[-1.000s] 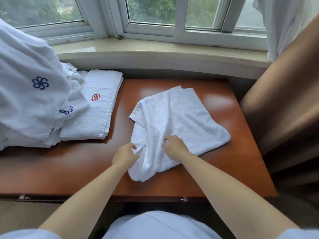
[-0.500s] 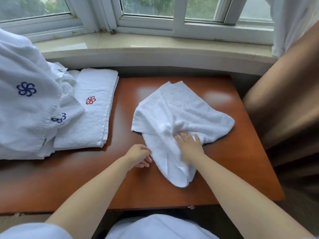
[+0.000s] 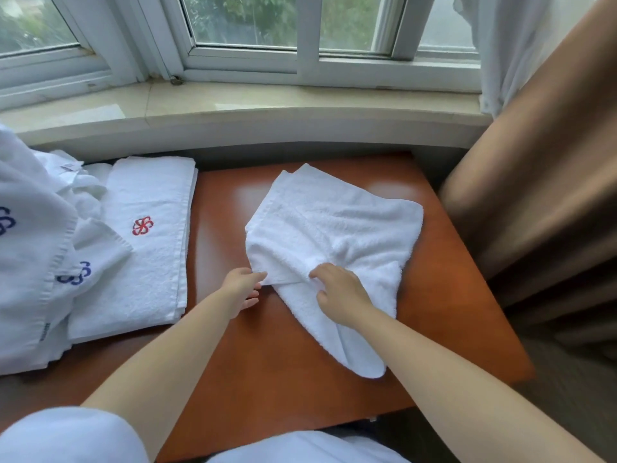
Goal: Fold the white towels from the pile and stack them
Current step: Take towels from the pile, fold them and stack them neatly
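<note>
A small white towel (image 3: 337,228) lies rumpled on the middle of the wooden table (image 3: 267,369), one corner trailing toward the front edge. My left hand (image 3: 242,289) pinches a near-left corner of it between thumb and fingers. My right hand (image 3: 339,294) rests on the towel's near middle, fingers curled into a bunched fold. At the left lies a folded white towel (image 3: 147,242) with a red flower emblem. Further left the pile of unfolded white towels (image 3: 30,255) with blue emblems overlaps it.
A pale stone windowsill (image 3: 233,108) runs behind the table below the window. A brown curtain (image 3: 541,182) hangs close along the table's right side, with a white sheer curtain (image 3: 494,45) above it. My white clothing shows at the bottom.
My left hand moved from the bare table onto the towel's near-left corner and took hold of it. My right hand shifted from flat pressing to gathering a fold. The towel shifted slightly.
</note>
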Tool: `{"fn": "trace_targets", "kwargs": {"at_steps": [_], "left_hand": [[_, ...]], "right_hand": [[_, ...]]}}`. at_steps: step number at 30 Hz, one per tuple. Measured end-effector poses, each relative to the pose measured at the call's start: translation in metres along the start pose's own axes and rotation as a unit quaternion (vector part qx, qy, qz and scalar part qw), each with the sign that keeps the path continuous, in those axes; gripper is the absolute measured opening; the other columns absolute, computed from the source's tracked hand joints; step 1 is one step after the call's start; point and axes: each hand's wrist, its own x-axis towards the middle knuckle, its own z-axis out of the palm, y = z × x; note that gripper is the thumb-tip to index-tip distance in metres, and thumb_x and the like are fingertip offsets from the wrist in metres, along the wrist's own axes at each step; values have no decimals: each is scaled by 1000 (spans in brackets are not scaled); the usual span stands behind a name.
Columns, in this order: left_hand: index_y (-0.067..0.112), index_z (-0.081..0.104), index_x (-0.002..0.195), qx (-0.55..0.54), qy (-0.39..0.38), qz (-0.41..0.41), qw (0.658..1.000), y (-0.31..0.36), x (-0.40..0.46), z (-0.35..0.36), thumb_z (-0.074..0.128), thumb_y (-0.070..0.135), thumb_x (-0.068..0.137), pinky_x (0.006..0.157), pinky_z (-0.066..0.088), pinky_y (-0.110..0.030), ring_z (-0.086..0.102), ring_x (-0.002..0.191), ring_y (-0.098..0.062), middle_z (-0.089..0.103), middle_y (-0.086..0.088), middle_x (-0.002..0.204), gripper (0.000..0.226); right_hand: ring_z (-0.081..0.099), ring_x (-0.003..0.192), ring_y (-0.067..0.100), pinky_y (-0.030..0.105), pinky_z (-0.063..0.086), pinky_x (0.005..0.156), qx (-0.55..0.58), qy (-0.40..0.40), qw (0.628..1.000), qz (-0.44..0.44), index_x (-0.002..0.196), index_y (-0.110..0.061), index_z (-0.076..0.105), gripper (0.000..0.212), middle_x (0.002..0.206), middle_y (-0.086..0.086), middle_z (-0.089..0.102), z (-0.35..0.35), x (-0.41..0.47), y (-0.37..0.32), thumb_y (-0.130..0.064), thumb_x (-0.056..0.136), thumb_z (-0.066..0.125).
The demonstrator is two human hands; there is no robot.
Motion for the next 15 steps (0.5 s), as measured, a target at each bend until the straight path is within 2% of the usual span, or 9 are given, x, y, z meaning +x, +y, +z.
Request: {"fn": "trace_targets", "kwargs": {"at_steps": [4, 7, 9, 11, 13, 15], "left_hand": [[7, 57, 113, 10, 4, 3, 1000, 5, 4, -2, 69, 22, 89, 79, 50, -32, 57, 92, -19, 59, -8, 103, 31], [8, 52, 106, 3, 13, 20, 1000, 11, 7, -3, 69, 13, 87, 64, 52, -27, 62, 82, -20, 60, -12, 106, 26], [9, 51, 103, -36, -4, 12, 999, 16, 8, -3, 69, 7, 86, 49, 46, -22, 61, 67, -16, 62, -11, 97, 25], [9, 56, 94, -82, -27, -13, 996, 22, 6, -4, 66, 2, 83, 43, 37, -20, 52, 54, -11, 59, -8, 80, 16], [8, 57, 84, -136, -45, -29, 989, 29, 1, -5, 59, -1, 79, 40, 30, -18, 39, 45, -10, 49, -5, 68, 10], [7, 55, 86, -189, -82, -11, 979, 38, -6, -10, 50, 2, 77, 47, 34, -21, 37, 48, -13, 46, -6, 73, 12]], "right_hand": [[41, 125, 16, 27, 29, 107, 0, -19, 1000, 10, 133, -19, 51, 45, 137, -7, 48, 5, 5, -13, -9, 90, 44], [38, 127, 16, 27, 28, 107, -22, -26, 999, 1, 132, -18, 51, 45, 138, -7, 47, 7, 11, -25, -8, 90, 43], [38, 128, 17, 28, 29, 107, -23, -31, 999, 2, 134, -19, 50, 46, 138, -6, 47, 7, 15, -33, -9, 90, 44], [39, 127, 18, 31, 31, 106, -19, -30, 999, 15, 139, -19, 45, 50, 140, -4, 45, 8, 21, -38, -10, 90, 46], [42, 125, 20, 33, 35, 104, -28, -19, 999, 36, 144, -21, 36, 54, 142, -1, 41, 9, 27, -43, -17, 92, 50], [44, 123, 21, 33, 39, 101, -38, -7, 997, 63, 146, -23, 30, 61, 143, 0, 37, 9, 35, -48, -31, 92, 56]]}}
